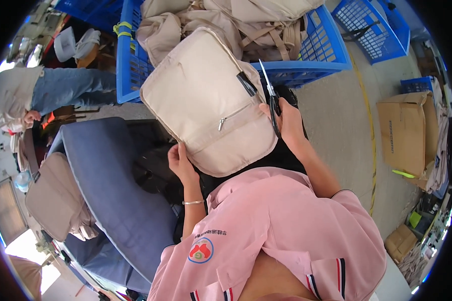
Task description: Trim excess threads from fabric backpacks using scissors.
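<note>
A beige fabric bag (201,90) with rounded corners lies over my lap, its far end reaching the rim of a blue basket. Across its lower part runs a zipper with a metal pull (221,123), and a black tab (246,84) sits on its right edge. My left hand (182,163) pinches the bag's near left edge between thumb and fingers. In my right hand (290,123) is a pair of scissors (273,98) with black handles, blades pointing away from me. That hand's fingertips are at the bag's right edge.
The blue basket (306,65) ahead is heaped with beige bags (206,22). A dark blue padded surface (105,175) stands at my left, with another beige bag (58,195) beyond it. Another person (60,88) is at far left. Cardboard box (407,135) and blue crate (374,30) stand right.
</note>
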### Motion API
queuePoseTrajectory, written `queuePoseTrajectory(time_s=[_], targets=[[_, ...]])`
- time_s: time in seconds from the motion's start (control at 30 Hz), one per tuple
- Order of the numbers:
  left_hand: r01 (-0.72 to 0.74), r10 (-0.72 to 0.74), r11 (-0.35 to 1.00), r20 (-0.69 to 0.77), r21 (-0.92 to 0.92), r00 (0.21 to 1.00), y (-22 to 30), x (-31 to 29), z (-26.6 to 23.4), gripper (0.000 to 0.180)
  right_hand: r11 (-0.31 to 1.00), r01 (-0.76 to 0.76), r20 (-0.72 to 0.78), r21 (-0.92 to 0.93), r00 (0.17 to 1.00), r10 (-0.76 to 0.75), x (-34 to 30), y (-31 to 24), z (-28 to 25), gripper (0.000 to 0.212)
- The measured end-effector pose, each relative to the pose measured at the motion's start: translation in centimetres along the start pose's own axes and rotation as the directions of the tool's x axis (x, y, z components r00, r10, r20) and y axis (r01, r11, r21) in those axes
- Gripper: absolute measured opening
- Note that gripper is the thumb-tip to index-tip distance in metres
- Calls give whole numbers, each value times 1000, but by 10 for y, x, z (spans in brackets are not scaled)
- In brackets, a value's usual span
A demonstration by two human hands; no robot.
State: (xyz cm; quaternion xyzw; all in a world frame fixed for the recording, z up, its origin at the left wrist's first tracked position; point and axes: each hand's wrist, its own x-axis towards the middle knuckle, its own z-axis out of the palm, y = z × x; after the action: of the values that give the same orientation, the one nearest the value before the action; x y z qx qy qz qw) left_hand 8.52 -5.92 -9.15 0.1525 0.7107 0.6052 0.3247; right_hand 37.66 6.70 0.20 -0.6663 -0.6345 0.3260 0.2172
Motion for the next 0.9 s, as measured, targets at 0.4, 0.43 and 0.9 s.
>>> queuePoseTrajectory(time_s=[0.4,0.43,0.9], targets=[[-214,224,948,15,-237,975,62,10,6,12,864,-172,86,473,985,149,-14,26,24,58],[-224,232,944,5,-241,973,68,13,0,12,789,-188,114,586,982,149,-13,16,17,45],[-86,121,984,230,-157,966,73,-6,-41,12,409,60,12,910,985,-170,137,-51,-2,23]])
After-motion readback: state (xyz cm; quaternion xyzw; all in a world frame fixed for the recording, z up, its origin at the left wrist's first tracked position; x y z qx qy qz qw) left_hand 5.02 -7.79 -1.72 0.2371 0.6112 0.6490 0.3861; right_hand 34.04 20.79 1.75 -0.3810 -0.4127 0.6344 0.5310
